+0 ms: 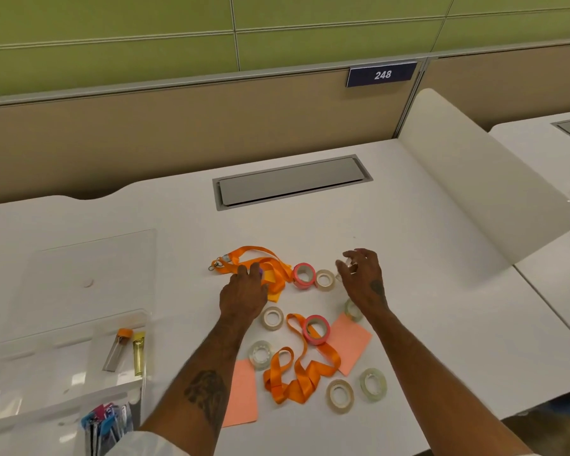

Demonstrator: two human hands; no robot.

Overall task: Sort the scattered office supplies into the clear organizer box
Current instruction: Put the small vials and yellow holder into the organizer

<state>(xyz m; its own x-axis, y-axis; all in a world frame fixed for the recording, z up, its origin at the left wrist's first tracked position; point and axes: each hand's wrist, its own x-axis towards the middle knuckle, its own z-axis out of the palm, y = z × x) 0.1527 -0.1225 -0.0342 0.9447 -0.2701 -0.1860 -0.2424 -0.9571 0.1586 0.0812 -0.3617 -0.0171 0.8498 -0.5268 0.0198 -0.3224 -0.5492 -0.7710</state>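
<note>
Nearest the camera, coloured clips (107, 422) fill a near compartment of the clear organizer box (63, 357) at the lower left of the white desk (408, 258); two slim tubes, one orange-capped (116, 348) and one yellow (139, 352), lie in another compartment. Both forearms reach forward over the scattered supplies. The left hand (244, 291) lies palm down, fingers spread, on an orange lanyard (260, 263) and a small purple object (260, 273); whether it grips anything I cannot tell. The right hand (362, 274) hovers with fingers curled around something clear and small, too indistinct to identify. Between the hands stand a pink tape roll (303, 274) and a clear roll (325, 280). Closer in lie a second lanyard (300, 373), another pink roll (316, 329), more clear rolls and salmon sticky notes (348, 343). On the partition, a dark plate (381, 74) reads "248".
</note>
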